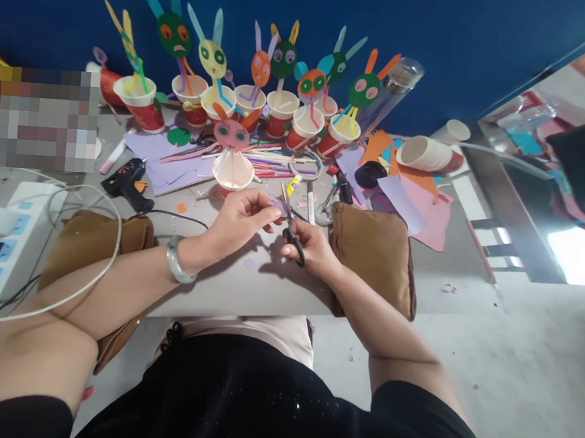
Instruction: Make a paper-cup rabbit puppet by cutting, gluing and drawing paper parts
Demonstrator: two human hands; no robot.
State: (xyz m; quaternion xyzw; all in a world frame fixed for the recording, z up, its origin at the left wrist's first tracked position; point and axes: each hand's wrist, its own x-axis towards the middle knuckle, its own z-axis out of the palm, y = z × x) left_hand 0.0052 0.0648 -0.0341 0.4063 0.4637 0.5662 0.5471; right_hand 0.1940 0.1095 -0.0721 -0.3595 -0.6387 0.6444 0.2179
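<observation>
My left hand (239, 225) pinches a small piece of purple paper (284, 207) above the table's front part. My right hand (313, 247) is closed on black-handled scissors (291, 235), whose blades point up and away beside the paper. On the table below lies a small pale purple disc (250, 264). Just behind my left hand stands a paper cup (232, 175) with a pink paper face (231, 136) with orange ears on it.
More cups with paper faces (174, 35) line the blue wall. A black glue gun (129, 184) lies left, near a white power strip (21, 227). Brown cushions (374, 258) flank my arms. Stacked cups (427, 154) and coloured paper (430, 222) lie right.
</observation>
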